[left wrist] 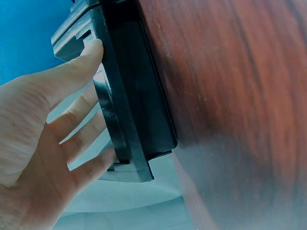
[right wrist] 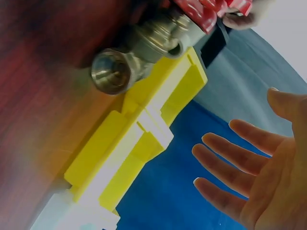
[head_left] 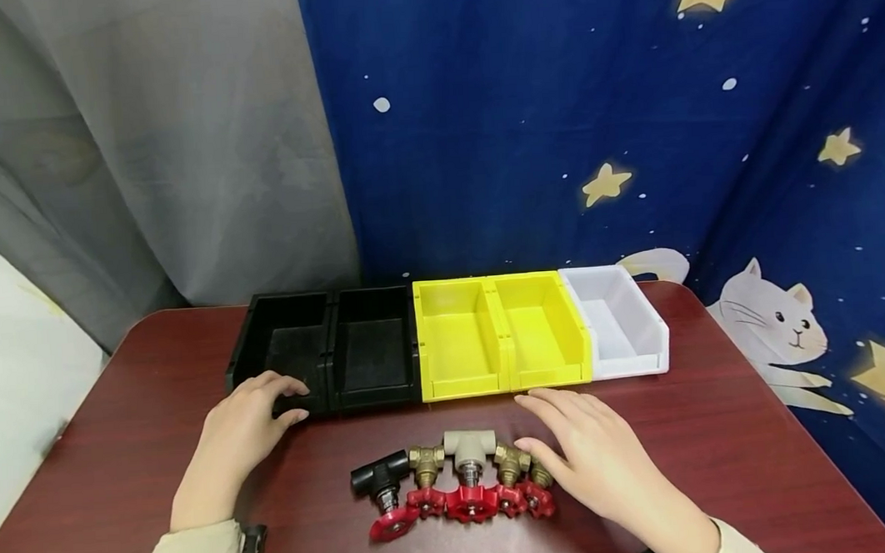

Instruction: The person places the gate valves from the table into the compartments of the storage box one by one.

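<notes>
My left hand (head_left: pixel 243 420) is at the front of the leftmost black bin (head_left: pixel 317 396), its thumb apart from the fingers. In the left wrist view, the thumb (left wrist: pixel 91 52) appears to touch the black rim (left wrist: pixel 115 91), and the fairly straight fingers reach along the bin's open side. My right hand (head_left: pixel 590 452) hovers with spread, relaxed fingers beside a row of valves with red handwheels. The row holds a black valve (head_left: pixel 380 476), brass valves (head_left: pixel 426 465) and a light grey valve (head_left: pixel 470 448). A brass valve's mouth (right wrist: pixel 111 72) shows in the right wrist view.
Two black bins, two yellow bins (head_left: pixel 501 365) and a white bin (head_left: pixel 646 364) stand side by side along the back of the reddish-brown table (head_left: pixel 730 453). Behind them hang a grey curtain (head_left: pixel 218 155) and a blue star-patterned curtain (head_left: pixel 480 141).
</notes>
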{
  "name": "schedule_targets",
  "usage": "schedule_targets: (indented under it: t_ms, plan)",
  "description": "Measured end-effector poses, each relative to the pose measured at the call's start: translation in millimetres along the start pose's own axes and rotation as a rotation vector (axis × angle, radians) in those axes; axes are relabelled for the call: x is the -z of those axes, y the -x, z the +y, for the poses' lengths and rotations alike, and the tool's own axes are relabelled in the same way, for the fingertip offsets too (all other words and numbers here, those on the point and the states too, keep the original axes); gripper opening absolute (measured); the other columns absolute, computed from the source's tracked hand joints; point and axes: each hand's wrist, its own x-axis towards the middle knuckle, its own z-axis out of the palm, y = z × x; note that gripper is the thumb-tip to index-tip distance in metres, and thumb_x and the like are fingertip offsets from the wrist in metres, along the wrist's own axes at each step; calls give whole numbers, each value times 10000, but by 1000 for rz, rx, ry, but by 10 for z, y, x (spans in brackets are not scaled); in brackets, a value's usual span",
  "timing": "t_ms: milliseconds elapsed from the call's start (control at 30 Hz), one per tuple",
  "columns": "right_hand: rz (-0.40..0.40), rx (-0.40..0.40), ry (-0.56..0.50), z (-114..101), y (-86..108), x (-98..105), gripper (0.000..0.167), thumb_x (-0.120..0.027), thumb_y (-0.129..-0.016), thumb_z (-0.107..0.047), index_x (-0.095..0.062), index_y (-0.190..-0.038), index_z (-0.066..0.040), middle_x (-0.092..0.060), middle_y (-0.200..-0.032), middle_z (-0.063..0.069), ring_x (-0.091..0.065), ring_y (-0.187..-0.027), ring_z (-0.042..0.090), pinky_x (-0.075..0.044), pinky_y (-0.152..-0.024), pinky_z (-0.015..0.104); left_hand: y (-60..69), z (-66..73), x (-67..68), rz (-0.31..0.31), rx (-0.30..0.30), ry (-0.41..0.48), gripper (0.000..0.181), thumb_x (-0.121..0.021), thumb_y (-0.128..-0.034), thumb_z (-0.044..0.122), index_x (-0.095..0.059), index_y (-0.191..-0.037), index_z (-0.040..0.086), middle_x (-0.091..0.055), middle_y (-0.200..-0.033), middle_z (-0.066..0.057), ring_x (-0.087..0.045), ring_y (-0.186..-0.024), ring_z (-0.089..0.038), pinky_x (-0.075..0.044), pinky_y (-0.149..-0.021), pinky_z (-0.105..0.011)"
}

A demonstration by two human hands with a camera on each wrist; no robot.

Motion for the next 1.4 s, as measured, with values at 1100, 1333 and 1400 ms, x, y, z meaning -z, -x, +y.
schedule_targets:
  t_ms: [1100,1333,1400]
  plan:
    - [-254,99,101,72,380,-305,783,-604,-854,-694,-593,-1326,-69,-632,-1235,105,-635,-1062,265,-511,-898,461,1,9,-11,6,10,7,243,-802,-844,195,-725,-1072,166,-653,-1042,-50,-602,-962,-319,-503,-775,-549]
    - [-276,99,114,48,349,-369,879,-721,-758,-677,-564,-1325,-24,-607,-1207,90,-620,-1014,232,-521,-852,451,2,1,-20,13,5,6,244,-806,-839,191,-724,-1068,172,-652,-1035,-49,-601,-952,-318,-502,-768,-548]
    - [-268,101,119,37,339,-373,862,-764,-737,-628,-567,-1308,-13,-604,-1180,84,-615,-989,221,-524,-830,439,6,2,-21,16,4,4,241,-806,-839,192,-725,-1065,174,-653,-1030,-46,-602,-950,-315,-504,-768,-546]
